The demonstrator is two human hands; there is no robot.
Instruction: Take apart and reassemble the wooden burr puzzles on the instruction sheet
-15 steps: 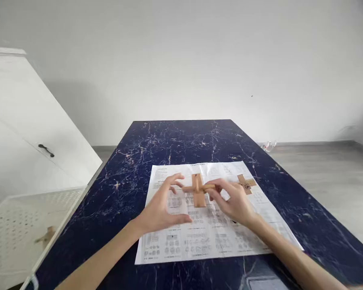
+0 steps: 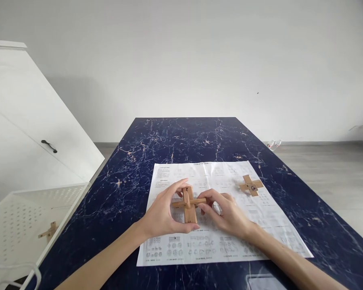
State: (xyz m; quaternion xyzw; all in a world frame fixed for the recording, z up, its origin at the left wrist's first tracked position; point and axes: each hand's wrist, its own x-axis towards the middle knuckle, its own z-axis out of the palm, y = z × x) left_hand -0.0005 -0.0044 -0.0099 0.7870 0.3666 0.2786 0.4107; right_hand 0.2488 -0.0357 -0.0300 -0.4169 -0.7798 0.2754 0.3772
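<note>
A wooden interlocking burr puzzle (image 2: 188, 204), cross-shaped with bars crossing at the middle, is between my two hands over a printed sheet (image 2: 230, 251). My left hand (image 2: 166, 211) curves round its upright bar, thumb at the near end and fingers at the far end. The right-hand arm of the cross is pinched between thumb and fingers of my right hand (image 2: 226, 211). To the right on the paper lies a flat wooden cross (image 2: 251, 185) with a letter G marked on it.
The sheet lies on a dark blue marbled table (image 2: 181, 141). Left of the table stand a white perforated basket (image 2: 18, 217), with a wooden piece (image 2: 50, 230) in it, and a white cabinet (image 2: 33, 117). A flat rectangular object (image 2: 264, 282) rests at the near edge.
The puzzle has come nearer and to the left. My left hand, formerly spread beside it, has closed round its upright bar; my right hand keeps its pinch.
</note>
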